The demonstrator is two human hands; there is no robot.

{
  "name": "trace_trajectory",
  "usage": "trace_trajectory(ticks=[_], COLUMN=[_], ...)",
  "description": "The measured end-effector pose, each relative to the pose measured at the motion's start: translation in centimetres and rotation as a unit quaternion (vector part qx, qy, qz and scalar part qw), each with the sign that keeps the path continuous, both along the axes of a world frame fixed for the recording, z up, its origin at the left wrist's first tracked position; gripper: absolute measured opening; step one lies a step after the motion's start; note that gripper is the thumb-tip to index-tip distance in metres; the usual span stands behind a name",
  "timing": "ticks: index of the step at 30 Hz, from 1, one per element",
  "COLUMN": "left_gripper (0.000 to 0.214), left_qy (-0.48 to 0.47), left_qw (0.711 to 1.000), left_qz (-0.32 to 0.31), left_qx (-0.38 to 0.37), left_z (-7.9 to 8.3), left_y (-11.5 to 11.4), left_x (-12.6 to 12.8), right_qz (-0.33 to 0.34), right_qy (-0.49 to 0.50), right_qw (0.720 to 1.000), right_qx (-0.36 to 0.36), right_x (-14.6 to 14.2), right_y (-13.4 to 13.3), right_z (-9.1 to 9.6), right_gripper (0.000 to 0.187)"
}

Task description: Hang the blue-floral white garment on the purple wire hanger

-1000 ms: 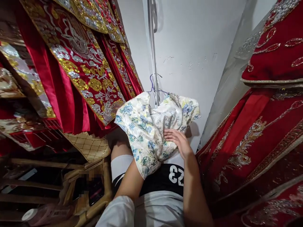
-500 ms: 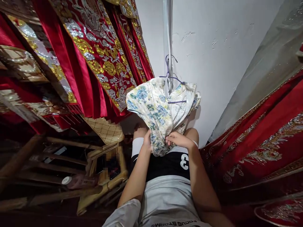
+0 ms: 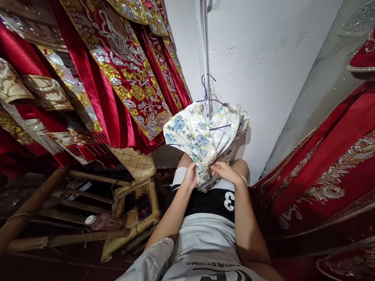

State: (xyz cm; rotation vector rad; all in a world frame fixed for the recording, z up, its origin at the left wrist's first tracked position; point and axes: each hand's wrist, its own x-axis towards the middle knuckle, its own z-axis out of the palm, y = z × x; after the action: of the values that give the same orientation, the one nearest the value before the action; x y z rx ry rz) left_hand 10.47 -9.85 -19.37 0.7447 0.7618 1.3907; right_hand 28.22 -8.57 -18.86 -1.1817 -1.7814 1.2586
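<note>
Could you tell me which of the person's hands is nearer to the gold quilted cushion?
Left. The left hand holds the white floral garment on the side facing the gold quilted cushion; the right hand holds it on the far side.

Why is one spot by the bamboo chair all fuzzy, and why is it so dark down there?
Head view: the fuzzy patch is blotted into blocks, unreadable; the bamboo chair sits in shade under the red robes; the white wall is brightly lit; the floral garment, gripped by the left hand and right hand, looks sharp.
</note>
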Motion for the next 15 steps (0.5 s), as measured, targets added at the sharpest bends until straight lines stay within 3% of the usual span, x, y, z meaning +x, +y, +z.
trace_trajectory(ticks=[3, 10, 15], left_gripper=[0.030, 0.031, 0.034], left_qy=[-0.028, -0.018, -0.023], left_qw=[0.999, 0.999, 1.000], left_qz=[-0.038, -0.039, -0.018], left_qx=[-0.016, -0.007, -0.002], left_z=[0.4, 0.3, -0.5], left_y=[-0.2, -0.7, -1.1], left_x=[0.1, 0.2, 0.5], right_qz=[-0.012, -0.060, -0.066], right_qy=[0.021, 0.054, 0.037], right_qw=[1.000, 0.997, 0.997], right_qx=[0.014, 0.009, 0.020], right_x=[0.0, -0.5, -0.3], right_y=[-0.1, 0.1, 0.2], right_z=[0.3, 1.1, 1.1], right_gripper=[0.027, 0.008, 0.014])
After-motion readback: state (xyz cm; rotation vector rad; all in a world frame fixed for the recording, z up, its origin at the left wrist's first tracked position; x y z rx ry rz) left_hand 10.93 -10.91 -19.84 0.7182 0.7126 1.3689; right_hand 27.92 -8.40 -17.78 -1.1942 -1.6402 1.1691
